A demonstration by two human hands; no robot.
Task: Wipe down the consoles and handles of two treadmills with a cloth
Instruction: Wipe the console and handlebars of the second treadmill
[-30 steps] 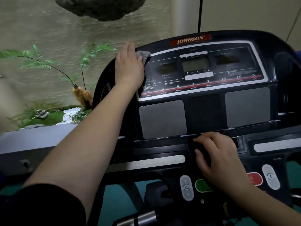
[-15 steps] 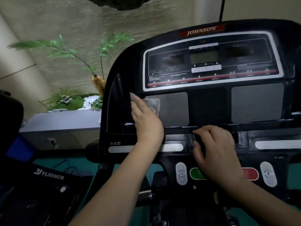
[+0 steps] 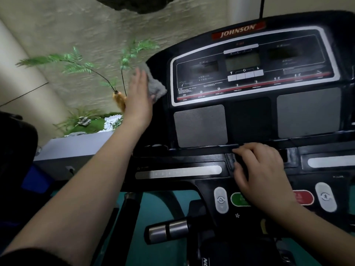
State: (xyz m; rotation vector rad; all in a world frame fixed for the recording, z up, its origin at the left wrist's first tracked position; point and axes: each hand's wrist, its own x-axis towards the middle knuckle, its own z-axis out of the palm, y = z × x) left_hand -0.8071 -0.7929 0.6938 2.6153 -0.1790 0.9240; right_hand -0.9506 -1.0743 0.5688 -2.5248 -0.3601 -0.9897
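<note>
The black Johnson treadmill console point(image 3: 249, 120) fills the right half of the view. My left hand point(image 3: 139, 96) reaches up to the console's left edge, its fingers straight, and presses a grey cloth point(image 3: 156, 89) against that edge. My right hand point(image 3: 263, 173) lies on the ledge point(image 3: 201, 150) under the two grey speaker panels, with its fingers curled over the ledge's black centre piece. It partly covers the green button point(image 3: 238, 198) and the red button point(image 3: 305, 197). A handle with metal grip sensors point(image 3: 167, 231) sticks out below the console.
Fern-like plants point(image 3: 76, 64) stand on a grey planter ledge point(image 3: 76, 148) against the textured wall behind the console's left side. A dark machine part point(image 3: 17, 139) with a blue patch sits at the far left. Teal floor point(image 3: 159, 206) shows below.
My left hand moved with the cloth from the console's top left down to the left speaker panel, then back up to the left edge. My right hand stayed on the ledge.
</note>
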